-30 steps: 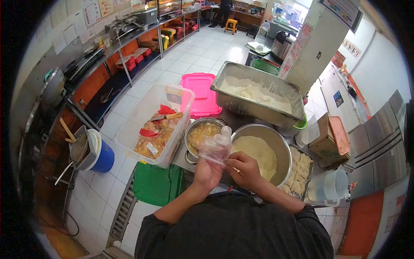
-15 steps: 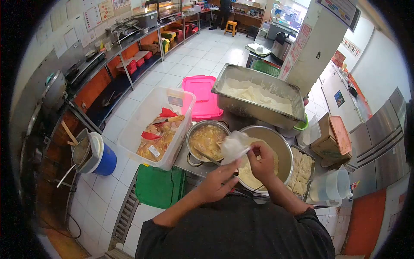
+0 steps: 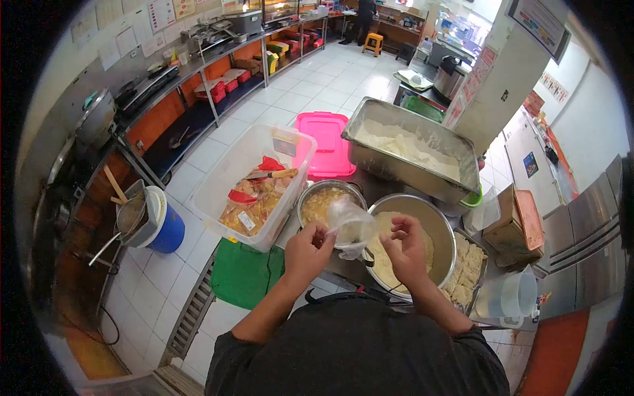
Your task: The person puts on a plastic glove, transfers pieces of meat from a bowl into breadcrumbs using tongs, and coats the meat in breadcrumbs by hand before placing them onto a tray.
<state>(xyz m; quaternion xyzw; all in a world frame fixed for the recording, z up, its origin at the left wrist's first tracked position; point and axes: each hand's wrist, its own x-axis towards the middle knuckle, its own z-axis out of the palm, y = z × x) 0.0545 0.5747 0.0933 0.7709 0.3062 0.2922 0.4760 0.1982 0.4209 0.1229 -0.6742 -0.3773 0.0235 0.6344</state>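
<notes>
A clear plastic glove or bag [image 3: 352,226] hangs between my hands, in front of a steel pot of wet yellowish food [image 3: 317,203]. My left hand [image 3: 309,251] pinches its left edge. Beside its right edge is my right hand [image 3: 405,248], fingers apart, over a large steel bowl of pale crumbs [image 3: 444,232]. To the left, a clear plastic tub [image 3: 211,191] contains raw meat and a red-and-wood-handled utensil. A tray of coated pieces [image 3: 465,265] lies right of the bowl.
Behind the bowls are a deep steel pan of white flour [image 3: 409,148] and a pink lid [image 3: 323,145]. A clear jug [image 3: 512,295] and cardboard box [image 3: 508,221] stand right. Lower left are a green lid [image 3: 241,274] and blue bucket [image 3: 168,231]. A person [image 3: 363,20] stands far back.
My hands have moved apart, and the plastic has opened out between them. The fingers of my right hand have spread. The view has shifted, moving the surroundings slightly right.
</notes>
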